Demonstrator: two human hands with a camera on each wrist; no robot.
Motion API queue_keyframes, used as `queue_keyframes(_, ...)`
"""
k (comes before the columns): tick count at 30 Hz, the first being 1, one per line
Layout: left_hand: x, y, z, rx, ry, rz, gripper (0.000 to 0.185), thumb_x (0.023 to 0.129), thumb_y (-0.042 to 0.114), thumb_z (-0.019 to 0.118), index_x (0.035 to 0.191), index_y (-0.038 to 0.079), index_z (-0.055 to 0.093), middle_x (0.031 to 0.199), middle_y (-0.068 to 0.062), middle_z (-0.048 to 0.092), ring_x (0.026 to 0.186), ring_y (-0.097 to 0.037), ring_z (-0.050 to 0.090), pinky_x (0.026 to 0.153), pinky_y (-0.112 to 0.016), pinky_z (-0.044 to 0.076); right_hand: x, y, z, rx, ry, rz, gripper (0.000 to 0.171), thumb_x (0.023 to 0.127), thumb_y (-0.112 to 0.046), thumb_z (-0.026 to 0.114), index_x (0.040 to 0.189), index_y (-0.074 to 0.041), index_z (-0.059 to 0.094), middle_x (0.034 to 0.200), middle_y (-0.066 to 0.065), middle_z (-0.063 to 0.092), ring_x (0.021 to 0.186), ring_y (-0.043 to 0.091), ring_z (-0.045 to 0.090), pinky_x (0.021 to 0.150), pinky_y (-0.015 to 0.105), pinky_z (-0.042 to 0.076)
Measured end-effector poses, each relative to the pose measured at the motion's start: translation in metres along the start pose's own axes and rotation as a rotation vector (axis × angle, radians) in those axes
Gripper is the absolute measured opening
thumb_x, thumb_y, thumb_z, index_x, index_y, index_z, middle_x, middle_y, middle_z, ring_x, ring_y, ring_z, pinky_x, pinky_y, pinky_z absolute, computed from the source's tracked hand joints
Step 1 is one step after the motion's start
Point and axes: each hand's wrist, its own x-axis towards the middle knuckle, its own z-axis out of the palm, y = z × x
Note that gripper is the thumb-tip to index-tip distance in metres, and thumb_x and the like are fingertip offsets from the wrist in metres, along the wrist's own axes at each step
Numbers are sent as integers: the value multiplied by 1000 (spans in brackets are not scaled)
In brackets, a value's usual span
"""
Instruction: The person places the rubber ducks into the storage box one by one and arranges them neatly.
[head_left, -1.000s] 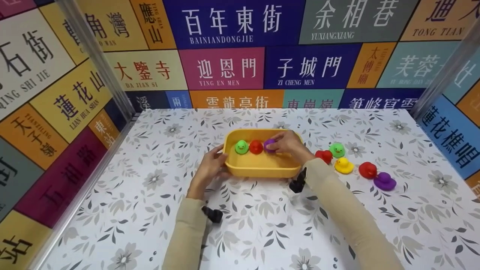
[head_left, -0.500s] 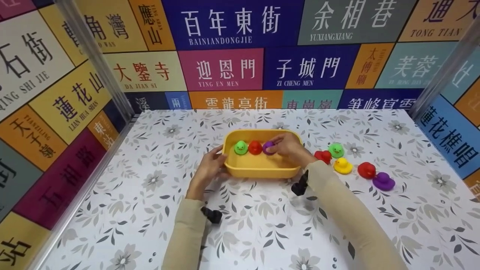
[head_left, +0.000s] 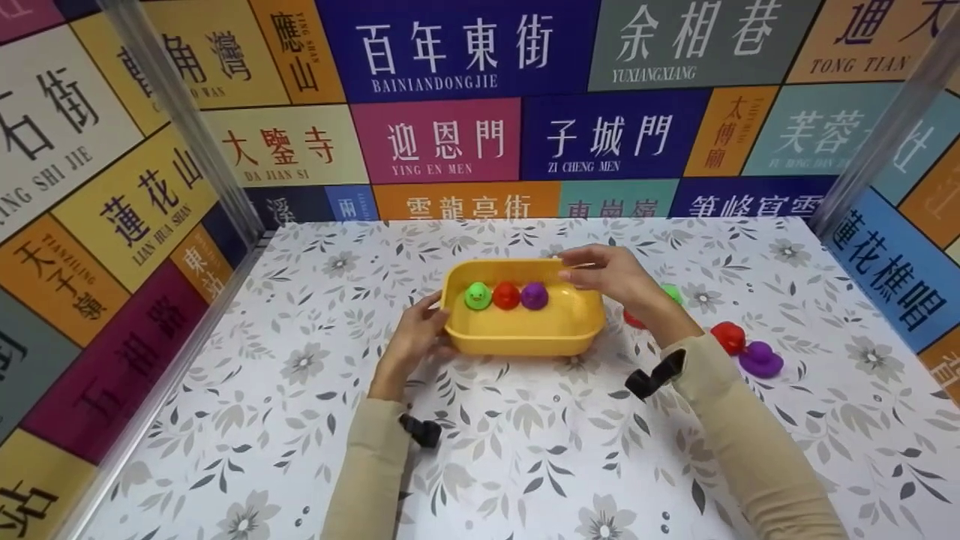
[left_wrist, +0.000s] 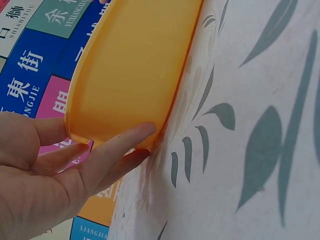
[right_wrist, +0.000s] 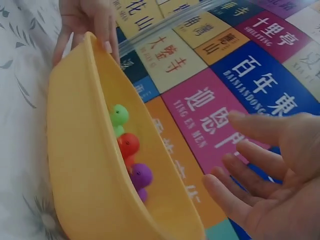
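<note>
**A:** ok so what's the right hand (head_left: 611,275) doing?

**B:** Hovering over the far right corner of the yellow tub (head_left: 523,334), fingers loosely spread, palm empty. The right wrist view shows it best: relaxed fingers (right_wrist: 252,165), nothing pinched, clear of the rim.

**A:** and the left hand (head_left: 415,337)?

**B:** It's on the tub's left end. Thumb hooked over the rim, fingers (left_wrist: 112,152) laid fairly straight along the outside wall down near the table, so it's holding that end.

**A:** what's in the tub?

**B:** Three little rubber ducks in a row along the far wall: green duck (head_left: 478,295), red duck (head_left: 506,295), purple duck (head_left: 534,295), side by side. They look like they're touching, but I can't tell for sure at this size.

**A:** anything outside?

**B:** Yeah, more ducks on the floral tablecloth (head_left: 300,420) to the right of the tub. A second red duck (head_left: 728,337) with a second purple duck (head_left: 760,360) just beside it, plus a bit of green (head_left: 673,293) and a bit of red (head_left: 631,321) peeking out behind the right wrist, mostly hidden. Colourful street-sign panels (head_left: 435,135) wall in the table on three sides.
</note>
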Motion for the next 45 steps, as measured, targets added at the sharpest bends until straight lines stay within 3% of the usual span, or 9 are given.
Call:
queue_keyframes(5,-1,0,-1,1,5,-11,53,105,19,50,156,16,35,141,-23,56,97,-28,72,82,-43,64,-18,9,-16,-43,2,-84,54,89,-38,76,136,-15,62,137,10,64,124,26,61,112,43,49)
queue_keyframes(8,0,-1,0,2,-1,-13,53,105,20,50,156,17,36,141,-22,57,96,-27,72,81,-42,64,-30,15,-28,-57,72,-122,51,90,-40,74,134,-15,63,137,9,64,124,23,61,113,43,49)
queue_keyframes(12,0,-1,1,10,0,7,53,105,19,50,156,17,36,140,-23,57,97,-28,72,81,-41,64,-39,22,-44,-88,197,-167,50,92,-43,70,134,-16,64,137,9,64,123,21,60,107,34,53)
queue_keyframes(15,0,0,1,14,4,5,53,105,19,50,156,18,36,140,-22,58,99,-29,71,84,-43,63,-43,27,-58,-113,264,-155,54,91,-50,68,135,-20,62,139,7,61,124,21,58,106,31,54)
queue_keyframes(20,0,2,1,9,-5,6,53,105,20,50,156,18,36,139,-22,58,96,-28,72,82,-43,64,-47,40,-79,-158,319,-115,59,90,-55,67,138,-22,60,145,8,56,129,29,55,111,44,50)
queue_keyframes(25,1,1,0,-10,0,26,52,105,17,49,156,14,37,137,-26,59,88,-26,71,72,-42,65,-44,59,-94,-185,338,-94,64,90,-56,66,140,-18,58,147,12,53,132,32,53,112,48,48)
queue_keyframes(31,2,0,0,0,0,7,53,105,19,49,156,16,36,137,-25,58,92,-28,71,76,-42,65,-37,82,-106,-179,328,-31,71,87,-59,68,142,-15,56,147,16,51,137,33,46,117,51,43)
queue_keyframes(45,1,-1,0,12,3,-6,53,105,20,49,156,18,36,139,-23,58,99,-30,71,80,-43,64,-24,120,-102,-217,281,45,70,89,-49,71,145,-12,52,154,23,41,139,45,42,118,60,37)
